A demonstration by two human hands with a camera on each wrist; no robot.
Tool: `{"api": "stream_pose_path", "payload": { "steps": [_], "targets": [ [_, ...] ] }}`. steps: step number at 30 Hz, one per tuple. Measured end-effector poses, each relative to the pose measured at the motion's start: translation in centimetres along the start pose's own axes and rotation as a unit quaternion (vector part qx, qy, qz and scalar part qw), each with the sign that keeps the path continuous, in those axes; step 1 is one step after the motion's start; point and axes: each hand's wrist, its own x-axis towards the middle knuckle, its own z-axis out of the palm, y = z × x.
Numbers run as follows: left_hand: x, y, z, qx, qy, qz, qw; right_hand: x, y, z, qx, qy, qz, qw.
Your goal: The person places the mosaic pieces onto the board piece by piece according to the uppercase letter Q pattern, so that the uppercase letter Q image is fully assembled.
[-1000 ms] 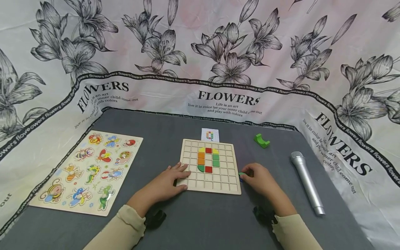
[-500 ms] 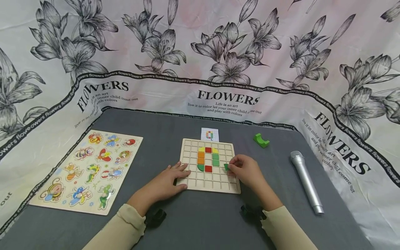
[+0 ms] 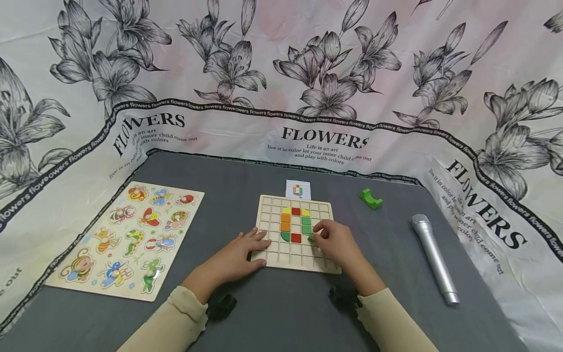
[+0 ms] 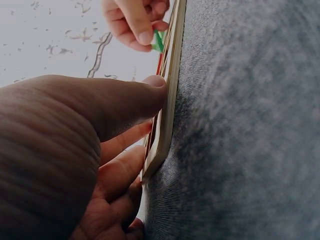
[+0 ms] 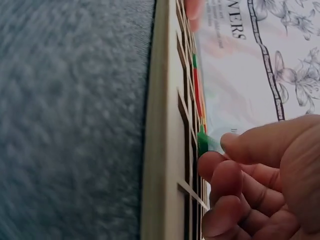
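A wooden grid board (image 3: 272, 254) lies on the grey table, with red, yellow, orange and green tiles set in a ring in its cells. My left hand (image 3: 239, 255) rests on the board's left edge, fingers spread and thumb at the near side. Over the board's right half, my right hand (image 3: 337, 244) pinches a small green tile (image 5: 202, 143) between thumb and forefinger, beside the red tile (image 3: 296, 238) at the bottom of the ring. Much of the green tile is hidden by the fingers in the head view. A pattern card (image 3: 297, 189) lies behind the board.
To the left lies an insect puzzle board (image 3: 127, 239). A green arch-shaped block (image 3: 371, 199) sits at the back right, and a silver microphone (image 3: 435, 259) lies at the right. Flower-printed cloth (image 3: 246, 132) borders the table's back and sides.
My right hand has carried the green tile from beside the board's right edge leftward over the grid to the ring's lower right. The left hand stays on the board.
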Motion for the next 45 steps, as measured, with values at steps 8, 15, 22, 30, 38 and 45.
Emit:
{"api": "stream_pose_path", "payload": {
  "steps": [8, 15, 22, 30, 38, 45],
  "targets": [
    [0.2, -0.1, 0.1, 0.001, -0.004, -0.005, 1.0, 0.2, 1.1, -0.2, 0.0, -0.002, -0.045, 0.999],
    [0.0, 0.0, 0.0, 0.001, -0.003, -0.002, 1.0, 0.4, 1.6, -0.4, -0.025, -0.026, -0.09, 0.9953],
    [0.1, 0.0, -0.1, 0.006, -0.001, -0.001, 1.0, 0.4, 1.1, 0.2, -0.023, -0.036, -0.097, 0.9943],
    [0.0, 0.0, -0.1, 0.003, 0.0, -0.001, 1.0, 0.4, 0.5, 0.8, -0.02, -0.038, -0.07, 0.9966],
    [0.1, 0.0, -0.2, 0.001, 0.0, 0.003, 1.0, 0.4, 0.3, 0.9, -0.018, -0.037, -0.065, 0.997],
    [0.2, -0.1, 0.0, 0.004, -0.003, 0.006, 1.0, 0.3, 1.6, -0.7, -0.002, -0.022, -0.088, 0.9959]
  ]
}}
